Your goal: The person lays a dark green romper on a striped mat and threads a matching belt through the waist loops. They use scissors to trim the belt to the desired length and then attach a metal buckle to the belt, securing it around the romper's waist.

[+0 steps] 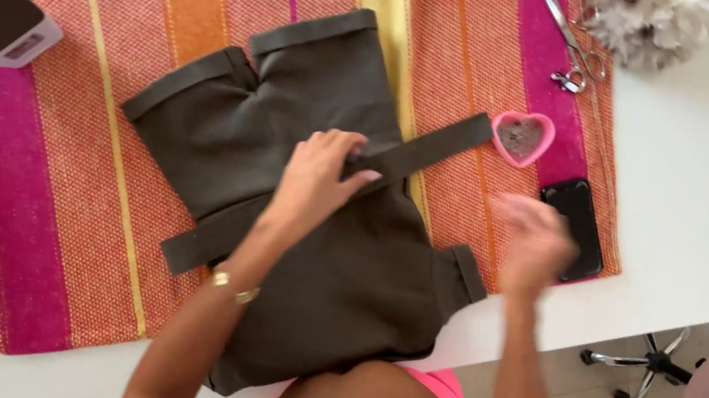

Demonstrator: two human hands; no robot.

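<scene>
Desk (696,191): white, carrying everything here, its near edge running just in front of the person.
Striped cloth (75,130): lying flat over most of the desk in pink, orange and yellow bands.
Olive garment (307,249): lying spread on the striped cloth at the middle, its lower part hanging over the near edge of the desk, cuffed ends pointing to the far left.
Garment strap (426,149): a long olive band running diagonally across the garment, from the lower left toward the heart-shaped dish.
Left hand (320,174): resting on the garment, fingers curling closed and pinching the strap at its middle.
Right hand (533,242): hovering blurred above the cloth's right edge, just beside the phone, fingers appearing loosely spread and holding nothing.
Phone (575,228): dark, lying on the cloth's right edge.
Scissors (568,44): lying at the far right of the cloth.
Heart-shaped dish (522,137): pink, sitting at the strap's far end.
</scene>
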